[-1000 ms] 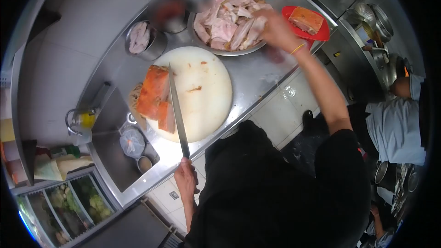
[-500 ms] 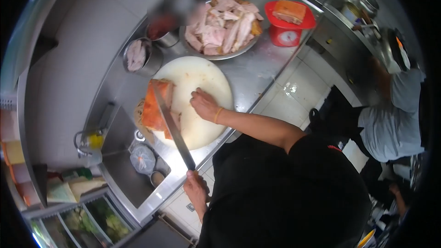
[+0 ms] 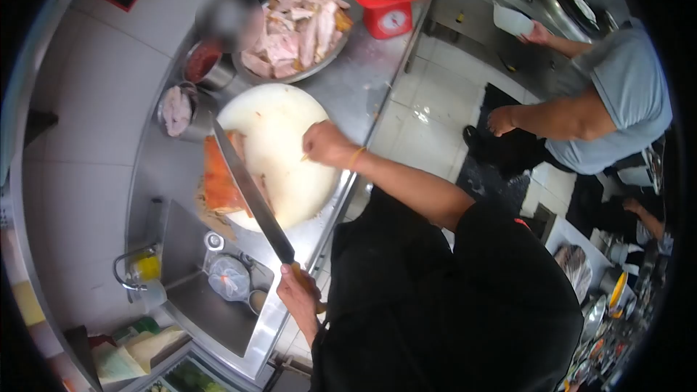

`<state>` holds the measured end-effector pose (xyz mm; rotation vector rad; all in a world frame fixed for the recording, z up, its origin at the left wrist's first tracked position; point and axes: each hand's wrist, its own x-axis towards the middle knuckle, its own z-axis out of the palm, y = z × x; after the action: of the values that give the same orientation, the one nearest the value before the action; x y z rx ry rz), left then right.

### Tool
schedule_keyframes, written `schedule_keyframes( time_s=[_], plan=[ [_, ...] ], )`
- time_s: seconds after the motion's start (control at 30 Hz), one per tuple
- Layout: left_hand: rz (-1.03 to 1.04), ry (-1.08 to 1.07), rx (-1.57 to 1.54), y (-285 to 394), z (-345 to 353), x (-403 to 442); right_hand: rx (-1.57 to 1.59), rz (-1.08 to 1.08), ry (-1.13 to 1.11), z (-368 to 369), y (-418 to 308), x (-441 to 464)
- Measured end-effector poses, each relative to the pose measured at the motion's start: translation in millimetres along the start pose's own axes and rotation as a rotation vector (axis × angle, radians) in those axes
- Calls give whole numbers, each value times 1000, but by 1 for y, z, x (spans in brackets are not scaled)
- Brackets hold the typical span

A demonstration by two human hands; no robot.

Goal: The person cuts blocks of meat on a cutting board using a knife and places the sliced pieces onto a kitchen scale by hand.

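My left hand [image 3: 299, 294] grips the knife [image 3: 252, 194], its blade slanting across the roast meat [image 3: 220, 180] at the board [image 3: 279, 112]'s left edge, tip near 1 metal pot [image 3: 200, 120]. Bare board separates the meat from my right hand [image 3: 327, 143], clenched near the opposite rim; whether it pinches a scrap, I can't tell.

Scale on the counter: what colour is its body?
The scale has a red body; it shows best in the head view.
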<state>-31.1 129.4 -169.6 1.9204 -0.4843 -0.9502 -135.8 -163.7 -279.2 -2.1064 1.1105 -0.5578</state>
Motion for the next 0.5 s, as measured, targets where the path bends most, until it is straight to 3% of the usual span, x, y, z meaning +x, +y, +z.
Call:
schedule_keyframes(
  time_s=[0.03, 0.1, 0.17, 0.23, 0.3, 0.37, 0.47, 0.5],
  plan=[
    [-9, 0, 37, -3, -3, 2, 193, 92, 77, -27, 5, -30],
    [2, 1, 34, -4, -6, 5, 161, 168, 213, -49, 42, -83],
    [-84, -7, -2, -17, -13, 15, 255, 338, 264, -76, 72, -153],
    [-43, 40, -29, -27, -13, 26, 219, 533, 273, -80, 114, -230],
    [-113, -64, 131, -4, -10, 17, 46, 716, 279, -76, 133, -311],
    [-71, -170, 236, -7, -16, 25, -102, 948, 246, -60, 139, -377],
    [9, -233, 298, -7, -18, 33, -259, 1055, 187, -9, 171, -474],
    [50, -258, 287, -7, -16, 34, -373, 1225, 183, 1, 168, -486]
  ],
)
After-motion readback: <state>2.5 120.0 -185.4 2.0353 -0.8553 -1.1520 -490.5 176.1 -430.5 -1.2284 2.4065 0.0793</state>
